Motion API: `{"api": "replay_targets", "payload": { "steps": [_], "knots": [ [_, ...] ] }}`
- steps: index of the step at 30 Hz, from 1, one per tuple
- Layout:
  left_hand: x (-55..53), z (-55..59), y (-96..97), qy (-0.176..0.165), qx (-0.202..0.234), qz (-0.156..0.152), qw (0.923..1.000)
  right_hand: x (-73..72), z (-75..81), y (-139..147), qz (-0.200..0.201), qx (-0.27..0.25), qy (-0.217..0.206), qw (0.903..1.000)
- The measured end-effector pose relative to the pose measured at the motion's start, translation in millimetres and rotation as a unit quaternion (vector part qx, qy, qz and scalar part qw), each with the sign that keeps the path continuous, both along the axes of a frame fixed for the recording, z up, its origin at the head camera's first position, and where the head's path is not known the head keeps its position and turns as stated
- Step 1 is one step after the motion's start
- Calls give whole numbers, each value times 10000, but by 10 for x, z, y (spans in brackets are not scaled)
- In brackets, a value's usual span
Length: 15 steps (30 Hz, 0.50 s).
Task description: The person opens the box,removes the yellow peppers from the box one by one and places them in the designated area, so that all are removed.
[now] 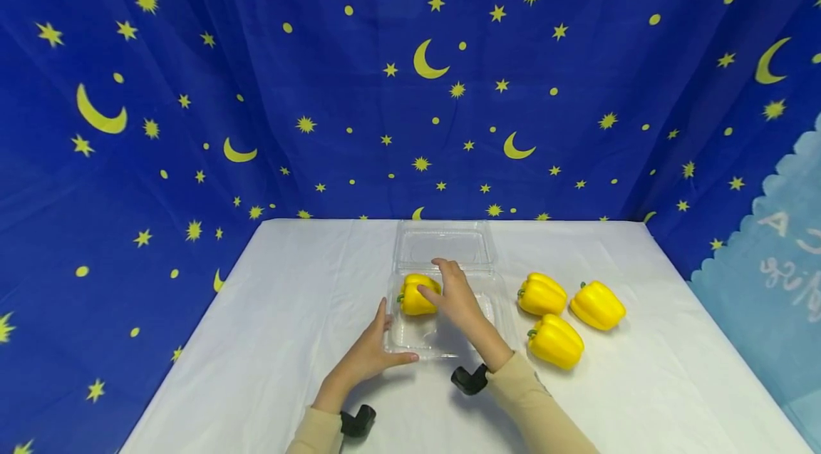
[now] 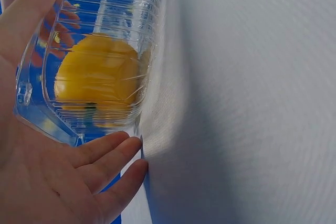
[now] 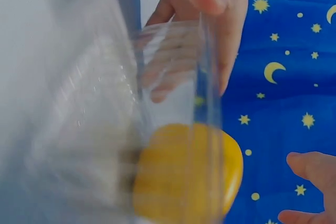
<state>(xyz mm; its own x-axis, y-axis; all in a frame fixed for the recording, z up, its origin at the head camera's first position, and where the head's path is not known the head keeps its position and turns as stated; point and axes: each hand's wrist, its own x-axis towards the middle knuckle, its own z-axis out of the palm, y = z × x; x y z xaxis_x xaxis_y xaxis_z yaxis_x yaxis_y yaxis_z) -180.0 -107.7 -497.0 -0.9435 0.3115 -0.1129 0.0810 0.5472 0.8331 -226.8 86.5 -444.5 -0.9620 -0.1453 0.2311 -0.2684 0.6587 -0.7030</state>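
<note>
A yellow bell pepper (image 1: pixel 417 295) lies in the left part of a clear plastic clamshell container (image 1: pixel 442 352), whose lid (image 1: pixel 445 244) is folded back. My left hand (image 1: pixel 370 348) spans the container's near left corner, thumb along the front rim and fingers spread, fairly straight, beside the left wall. Over the container, my right hand (image 1: pixel 457 297) hovers with fingers apart, just right of the pepper. In the right wrist view, the fingertips (image 3: pixel 304 165) stand apart from the pepper (image 3: pixel 184 174). Through the clear wall the pepper (image 2: pixel 97 74) also shows in the left wrist view.
Three more yellow bell peppers, one at the back (image 1: pixel 542 293), one at the right (image 1: pixel 598 305) and one in front (image 1: pixel 556 342), lie right of the container on the white tablecloth (image 1: pixel 308 283). A blue curtain (image 1: pixel 359 83) with moons and stars hangs behind.
</note>
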Motion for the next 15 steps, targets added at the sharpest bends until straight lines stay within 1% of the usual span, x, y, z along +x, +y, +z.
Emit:
{"api": "replay_targets", "payload": {
  "steps": [7,11,15],
  "knots": [
    [3,-19,-4,27,39,-70,10000,-3,-105,-130,205,-37,141,9997],
    [4,-20,-8,4,55,-74,10000,-14,-191,-182,187,26,136,9997],
    [1,-6,-14,7,82,-99,9999,-20,-224,-210,110,85,99,9999]
  ]
}}
